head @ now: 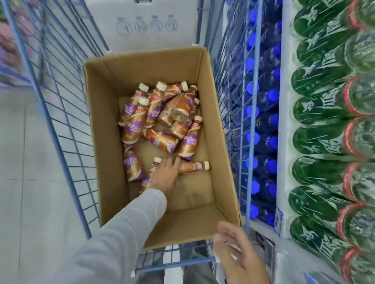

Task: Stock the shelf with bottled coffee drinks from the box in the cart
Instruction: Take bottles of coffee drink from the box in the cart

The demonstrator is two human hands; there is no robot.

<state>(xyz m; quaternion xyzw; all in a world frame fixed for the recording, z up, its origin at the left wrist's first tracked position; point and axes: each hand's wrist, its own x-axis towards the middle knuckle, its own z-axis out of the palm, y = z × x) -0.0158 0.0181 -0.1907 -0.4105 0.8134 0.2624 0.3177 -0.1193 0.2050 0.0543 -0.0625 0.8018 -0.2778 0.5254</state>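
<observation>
1. The left hand [165, 174] lay over a coffee bottle [146, 181] low in the box [103, 126]; I could not tell whether it gripped.
2. The right hand [239, 250] hovered spread and empty.
3. Risk: the jumbled bottles [156, 112] could roll, so a one-handed grab might slip.

Blue wire cart [48, 122] carries an open cardboard box [104, 137].

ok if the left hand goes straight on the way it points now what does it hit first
Most likely the bottle leaning near the right wall of the box. The left hand points at its lower end, just ahead. Depth is unclear, so the hand might pass above it.
</observation>
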